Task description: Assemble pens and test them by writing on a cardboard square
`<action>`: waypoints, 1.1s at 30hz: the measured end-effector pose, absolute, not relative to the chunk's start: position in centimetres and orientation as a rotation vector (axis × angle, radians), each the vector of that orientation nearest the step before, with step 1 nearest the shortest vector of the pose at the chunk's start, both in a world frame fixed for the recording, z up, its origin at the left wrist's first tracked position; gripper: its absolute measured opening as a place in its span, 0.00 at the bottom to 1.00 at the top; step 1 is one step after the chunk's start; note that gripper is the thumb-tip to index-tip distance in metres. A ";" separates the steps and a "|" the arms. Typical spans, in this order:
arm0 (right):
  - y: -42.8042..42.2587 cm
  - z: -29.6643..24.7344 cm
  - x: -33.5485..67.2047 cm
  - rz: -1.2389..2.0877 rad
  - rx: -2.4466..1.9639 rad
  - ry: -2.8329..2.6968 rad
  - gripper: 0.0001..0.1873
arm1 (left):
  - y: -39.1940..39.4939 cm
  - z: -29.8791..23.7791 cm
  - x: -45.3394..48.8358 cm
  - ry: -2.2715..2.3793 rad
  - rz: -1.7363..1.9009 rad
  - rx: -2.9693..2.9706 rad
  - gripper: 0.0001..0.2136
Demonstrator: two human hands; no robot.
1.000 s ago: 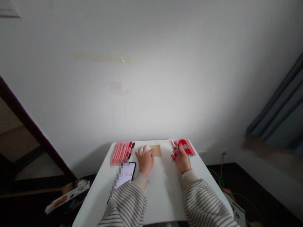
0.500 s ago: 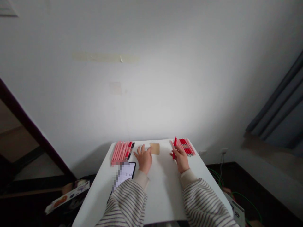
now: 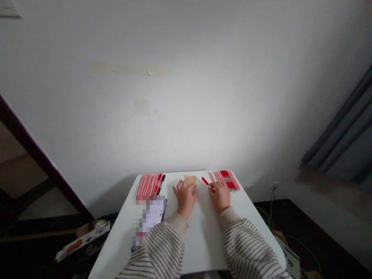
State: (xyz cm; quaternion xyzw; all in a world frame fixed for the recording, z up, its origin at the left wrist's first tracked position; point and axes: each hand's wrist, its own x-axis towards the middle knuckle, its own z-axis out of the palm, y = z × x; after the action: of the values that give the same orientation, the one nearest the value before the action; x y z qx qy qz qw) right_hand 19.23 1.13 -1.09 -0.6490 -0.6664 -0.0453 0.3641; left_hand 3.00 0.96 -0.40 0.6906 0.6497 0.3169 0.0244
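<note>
My right hand (image 3: pixel 220 197) is closed round a red pen (image 3: pixel 205 180), whose far end points up and left over the table. Over the near edge of a small tan paper square (image 3: pixel 190 179) is my left hand (image 3: pixel 185 198), its fingers apart and a little bent; I see nothing held in it. To the right of my right hand lies a row of pink and red pens (image 3: pixel 226 180). A second group, of pink pens with a red and a black one (image 3: pixel 150 184), lies to the left of my left hand.
A phone (image 3: pixel 154 217), partly blurred out, lies on the white table (image 3: pixel 200 240) beside my left forearm. The wall (image 3: pixel 186 128) stands right behind the table. Green cables (image 3: pixel 267 219) and a box (image 3: pixel 292 263) are on the floor at right.
My left hand has moved right, towards the paper square. The red pen in my right hand has swung from nearly upright to a leftward slant, and that hand has shifted slightly left.
</note>
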 end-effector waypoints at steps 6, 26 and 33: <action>0.7 -0.5 18.5 -0.169 -1.813 -1.690 0.07 | 0.8 -0.4 3.0 1.983 0.939 2.139 0.10; 0.9 -1.2 20.5 -0.249 -1.905 -1.558 0.09 | 0.5 -0.3 5.7 1.976 0.837 2.209 0.11; 0.5 -0.8 20.7 -0.278 -1.944 -1.520 0.11 | 1.1 -0.8 6.8 1.951 0.828 2.183 0.13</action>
State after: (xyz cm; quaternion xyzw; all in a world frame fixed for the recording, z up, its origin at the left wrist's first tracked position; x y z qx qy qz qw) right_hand 20.71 0.54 -0.82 -0.7408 -0.5792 -0.1061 0.3232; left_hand 6.83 1.12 -0.75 0.7165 0.6405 0.2719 0.0496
